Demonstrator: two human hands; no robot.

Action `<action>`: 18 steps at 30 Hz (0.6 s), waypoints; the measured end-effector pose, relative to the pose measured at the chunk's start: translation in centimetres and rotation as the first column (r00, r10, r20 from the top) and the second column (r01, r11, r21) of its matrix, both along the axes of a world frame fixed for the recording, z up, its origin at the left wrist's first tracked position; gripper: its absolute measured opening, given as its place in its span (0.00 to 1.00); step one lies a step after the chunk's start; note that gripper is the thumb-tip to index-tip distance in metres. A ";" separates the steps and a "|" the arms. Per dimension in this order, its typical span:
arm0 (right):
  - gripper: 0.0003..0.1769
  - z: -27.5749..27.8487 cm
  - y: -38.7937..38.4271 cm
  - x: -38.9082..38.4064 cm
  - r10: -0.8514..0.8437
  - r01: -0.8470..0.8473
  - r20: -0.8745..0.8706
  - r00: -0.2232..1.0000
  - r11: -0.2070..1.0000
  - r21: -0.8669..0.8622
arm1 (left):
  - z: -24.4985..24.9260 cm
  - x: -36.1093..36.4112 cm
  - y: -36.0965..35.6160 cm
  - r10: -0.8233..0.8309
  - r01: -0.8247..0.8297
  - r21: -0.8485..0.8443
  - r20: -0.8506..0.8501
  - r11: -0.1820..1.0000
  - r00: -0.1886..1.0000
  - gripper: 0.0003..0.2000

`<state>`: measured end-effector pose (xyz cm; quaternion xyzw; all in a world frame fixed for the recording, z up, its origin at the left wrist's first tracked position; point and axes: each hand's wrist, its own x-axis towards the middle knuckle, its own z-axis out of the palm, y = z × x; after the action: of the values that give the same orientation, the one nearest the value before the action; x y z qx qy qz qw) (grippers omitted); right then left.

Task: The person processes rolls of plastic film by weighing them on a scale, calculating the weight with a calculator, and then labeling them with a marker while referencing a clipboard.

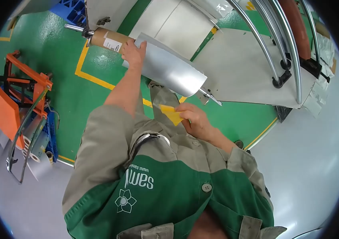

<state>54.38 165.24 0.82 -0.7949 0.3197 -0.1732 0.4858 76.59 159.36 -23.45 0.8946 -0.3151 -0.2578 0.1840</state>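
Note:
My left hand lies on the left end of a silvery roll, where it meets a brown cardboard core with a white label. Its thumb and fingers are spread over the surface. A metal shaft sticks out at both ends of the roll. My right hand, in front of my waist, pinches a yellow piece of sheet or tape, with a clear part at its upper left. That piece is apart from the roll.
An orange and black wheeled frame stands at the left, beside blue crates and smaller rolls. Curved metal tubes rise from a pale panel at the right. Yellow lines mark the green floor.

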 end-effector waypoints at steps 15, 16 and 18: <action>0.28 -19.2 -11.7 -4.4 -0.323 0.397 -0.230 0.918 0.760 0.514 | 0.4 -0.1 -0.5 -0.015 0.013 0.097 0.018 0.995 1.000 0.28; 0.29 -20.0 -11.9 -4.6 -0.314 0.406 -0.261 0.913 0.766 0.499 | 0.0 -0.1 -0.5 -0.022 0.019 0.096 0.027 0.995 0.999 0.27; 0.32 -20.6 -12.0 -4.5 -0.300 0.413 -0.300 0.905 0.787 0.458 | -0.1 0.0 -0.4 -0.030 0.028 0.090 0.025 0.996 0.999 0.27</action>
<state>49.88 153.23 -19.74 -0.5754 0.5488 -0.0858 0.6003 76.58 158.96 -23.51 0.9007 -0.3185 -0.2625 0.1358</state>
